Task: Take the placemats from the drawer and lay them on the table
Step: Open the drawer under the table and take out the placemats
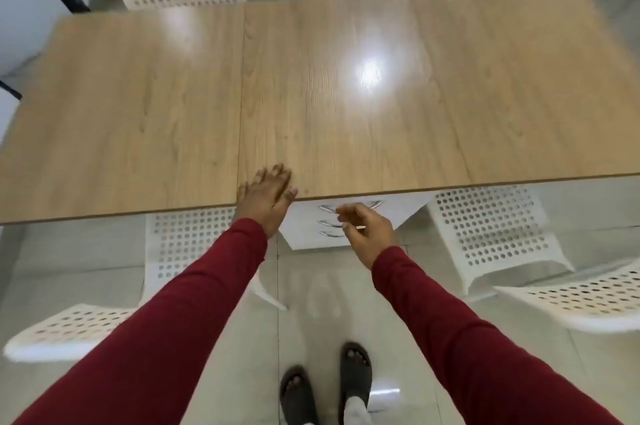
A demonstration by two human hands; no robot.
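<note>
- Wooden table (346,133) on pale tiled floor (311,286), white perforated chairs (491,237) around.
- Left hand (268,194) flat, fingers straight, on table's near edge.
- Right hand (367,229) loosely curled, holding nothing, just before white drawer unit (308,232) under that edge, near its handles (329,222).
- Drawers closed; placemats not visible.

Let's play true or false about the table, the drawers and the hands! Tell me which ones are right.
1. The left hand rests flat on the table. True.
2. Placemats already lie on the table. False: no placemats show anywhere.
3. The right hand hangs in front of the white drawer unit under the table. True.
4. The top drawer is pulled wide open. False: the drawers look closed.
5. The chairs are black. False: they are white with holes.
</note>
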